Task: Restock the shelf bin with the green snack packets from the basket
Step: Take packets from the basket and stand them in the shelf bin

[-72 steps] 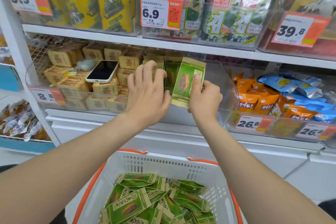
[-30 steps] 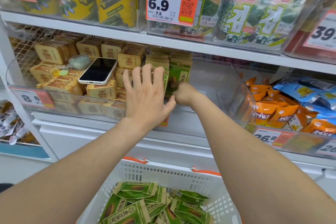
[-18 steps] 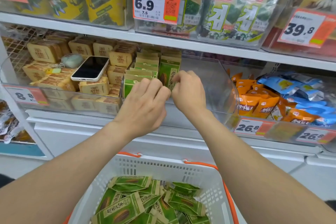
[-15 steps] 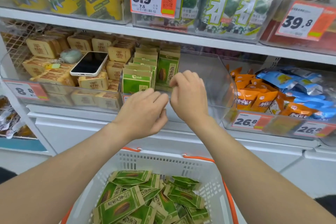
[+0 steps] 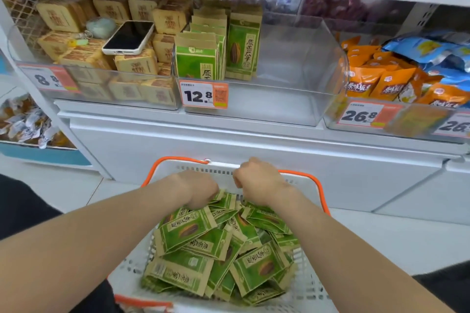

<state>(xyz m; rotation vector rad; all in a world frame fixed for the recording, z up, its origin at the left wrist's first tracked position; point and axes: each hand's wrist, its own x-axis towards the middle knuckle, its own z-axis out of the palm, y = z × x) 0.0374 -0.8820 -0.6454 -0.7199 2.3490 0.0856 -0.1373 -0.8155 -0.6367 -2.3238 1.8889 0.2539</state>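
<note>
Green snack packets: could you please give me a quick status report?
In basket, left hand and right hand among green packets, grip unclear. Part-filled shelf bin, right side bare. Nothing blocking bin.

Left hand (image 5: 201,190) and right hand (image 5: 259,181) have dropped from the shelf bin (image 5: 292,104) into the basket (image 5: 311,284), onto green snack packets (image 5: 203,239).

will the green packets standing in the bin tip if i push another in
Probably tippy: the standing packets are tall and thin, with the clear bin bare to their right. Likely light, fairly stiff: they stand unbent.
</note>
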